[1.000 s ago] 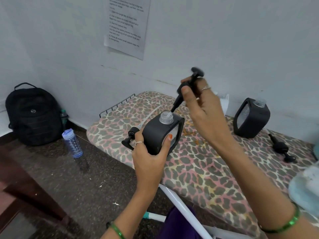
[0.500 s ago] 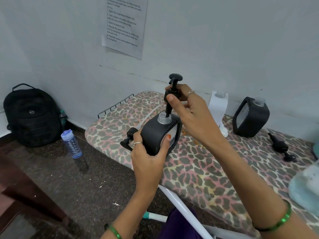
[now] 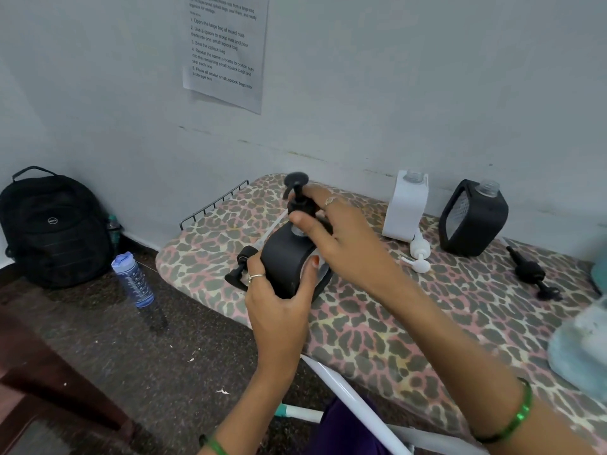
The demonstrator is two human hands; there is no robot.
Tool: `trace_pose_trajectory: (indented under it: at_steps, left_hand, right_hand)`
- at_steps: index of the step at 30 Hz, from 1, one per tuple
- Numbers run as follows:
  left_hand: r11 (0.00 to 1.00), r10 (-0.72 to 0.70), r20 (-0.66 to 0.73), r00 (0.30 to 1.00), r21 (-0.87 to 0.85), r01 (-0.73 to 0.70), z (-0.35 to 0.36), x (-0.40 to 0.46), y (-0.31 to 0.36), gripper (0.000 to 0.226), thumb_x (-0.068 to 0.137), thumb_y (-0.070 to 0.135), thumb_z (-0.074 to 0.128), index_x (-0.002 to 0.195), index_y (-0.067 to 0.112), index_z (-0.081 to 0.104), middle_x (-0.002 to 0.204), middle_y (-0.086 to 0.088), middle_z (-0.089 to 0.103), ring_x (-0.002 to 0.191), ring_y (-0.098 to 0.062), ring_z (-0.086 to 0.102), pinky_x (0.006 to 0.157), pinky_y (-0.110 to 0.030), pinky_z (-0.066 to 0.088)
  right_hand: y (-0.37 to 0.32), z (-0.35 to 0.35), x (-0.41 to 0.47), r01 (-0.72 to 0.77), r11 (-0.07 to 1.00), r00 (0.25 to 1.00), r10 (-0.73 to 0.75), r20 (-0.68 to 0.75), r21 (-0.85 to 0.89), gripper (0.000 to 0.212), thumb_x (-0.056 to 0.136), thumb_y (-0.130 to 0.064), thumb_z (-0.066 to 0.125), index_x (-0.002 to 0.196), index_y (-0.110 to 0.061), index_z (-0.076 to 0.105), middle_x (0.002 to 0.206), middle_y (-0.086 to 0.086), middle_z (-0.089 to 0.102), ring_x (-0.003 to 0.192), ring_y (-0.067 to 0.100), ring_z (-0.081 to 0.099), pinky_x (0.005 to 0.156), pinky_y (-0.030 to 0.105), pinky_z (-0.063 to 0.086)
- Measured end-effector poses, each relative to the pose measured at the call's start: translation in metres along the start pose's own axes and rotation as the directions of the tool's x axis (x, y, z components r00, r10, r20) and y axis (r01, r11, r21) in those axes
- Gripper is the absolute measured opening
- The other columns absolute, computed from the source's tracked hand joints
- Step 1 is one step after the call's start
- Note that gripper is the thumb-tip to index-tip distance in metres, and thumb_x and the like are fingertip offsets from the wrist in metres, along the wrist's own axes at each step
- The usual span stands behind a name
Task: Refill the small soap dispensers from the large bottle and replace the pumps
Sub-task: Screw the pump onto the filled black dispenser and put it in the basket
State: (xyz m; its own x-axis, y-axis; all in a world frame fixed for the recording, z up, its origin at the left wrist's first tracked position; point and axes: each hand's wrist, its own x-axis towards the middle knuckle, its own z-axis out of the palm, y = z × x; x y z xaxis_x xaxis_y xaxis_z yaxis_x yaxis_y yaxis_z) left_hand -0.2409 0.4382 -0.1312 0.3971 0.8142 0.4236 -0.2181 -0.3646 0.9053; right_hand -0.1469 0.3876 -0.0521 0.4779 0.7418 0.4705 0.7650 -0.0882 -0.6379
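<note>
Ironing board [image 3: 410, 323], leopard-print cover: work surface beneath both hands.

Backpack [image 3: 56, 228], black: on the floor against the wall, well left of the left-hand fingers.

Large bottle [image 3: 581, 349], pale blue, blurred: at the frame's right edge, well right of the right hand.

Black dispenser [image 3: 285, 267]: gripped in the left hand [image 3: 279, 300], fingers [image 3: 254, 274] curled round its left side, thumb pressed to its front face; held at the board's near-left edge.

Second black dispenser [image 3: 473, 218], neck open: upright at the back of the board, well right of the right-hand fingers.

White dispenser [image 3: 405, 208], neck open: upright just right of the right-hand fingers.

Water bottle [image 3: 133, 280], blue: on the floor, left of the left hand.

Black pump [image 3: 299, 198]: upright over the held dispenser's neck, its collar pinched between thumb and fingers of the right hand [image 3: 335, 238]; whether seated, cannot tell.

Loose black pump [image 3: 532, 274]: lying well right.

White pump [image 3: 418, 254]: lying below the white dispenser.

Third black pump [image 3: 239, 267]: lying just behind the left-hand fingers.
</note>
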Motion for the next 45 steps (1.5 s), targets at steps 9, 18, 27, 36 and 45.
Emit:
trace_pose_trajectory:
  at_steps: [9,18,27,36,45]
  left_hand:
    - [1.0,0.002,0.013,1.0,-0.007,-0.002,0.0,0.0,0.0,0.06,0.072,0.054,0.065,0.119,0.018,0.05,0.105,0.003,0.065,0.093,-0.007,0.065,0.074,-0.025,0.056]
    - [0.999,0.031,0.029,0.999,0.027,-0.032,0.0,-0.001,-0.001,0.056,0.076,0.049,0.068,0.116,0.014,0.049,0.094,0.002,0.064,0.082,-0.006,0.064,0.062,-0.02,0.053]
    - [0.998,0.049,-0.005,0.999,0.039,-0.049,0.001,0.0,0.0,0.05,0.076,0.046,0.067,0.116,0.023,0.049,0.105,0.01,0.064,0.095,-0.001,0.064,0.076,-0.017,0.053]
    - [0.998,0.06,0.026,0.998,0.014,-0.06,0.001,-0.002,0.0,0.055,0.076,0.045,0.068,0.118,0.015,0.05,0.098,0.004,0.063,0.087,-0.002,0.064,0.065,-0.013,0.05]
    - [0.997,0.067,0.005,0.998,0.035,-0.067,0.002,-0.001,0.0,0.047,0.077,0.037,0.071,0.116,0.02,0.049,0.1,0.012,0.064,0.089,0.002,0.064,0.069,-0.013,0.052]
  right_hand:
    - [0.01,0.011,-0.012,-0.147,0.977,0.985,0.158,-0.066,0.156,0.043,0.088,-0.046,0.055,0.125,-0.022,0.055,0.116,-0.004,0.061,0.111,0.005,0.053,0.092,0.016,0.04]
    - [-0.008,0.012,-0.007,-0.276,0.927,0.923,0.329,-0.2,0.253,0.04,0.072,-0.035,0.081,0.081,-0.028,0.043,0.085,-0.008,0.055,0.078,0.004,0.056,0.067,0.019,0.045]
    - [-0.007,-0.007,-0.014,-0.159,0.907,0.987,0.149,0.058,0.389,0.023,0.099,-0.015,0.049,0.12,-0.019,0.059,0.109,-0.009,0.064,0.097,-0.014,0.058,0.084,0.006,0.042]
    - [-0.002,0.009,-0.01,-0.287,0.897,0.928,0.348,-0.136,0.336,0.038,0.072,-0.035,0.081,0.089,-0.027,0.048,0.098,-0.003,0.06,0.093,0.01,0.06,0.078,0.025,0.049]
    - [0.009,-0.011,-0.019,-0.145,0.906,0.989,0.12,0.086,0.398,0.03,0.097,-0.028,0.047,0.126,-0.027,0.056,0.124,0.0,0.062,0.117,0.006,0.055,0.102,0.025,0.042]
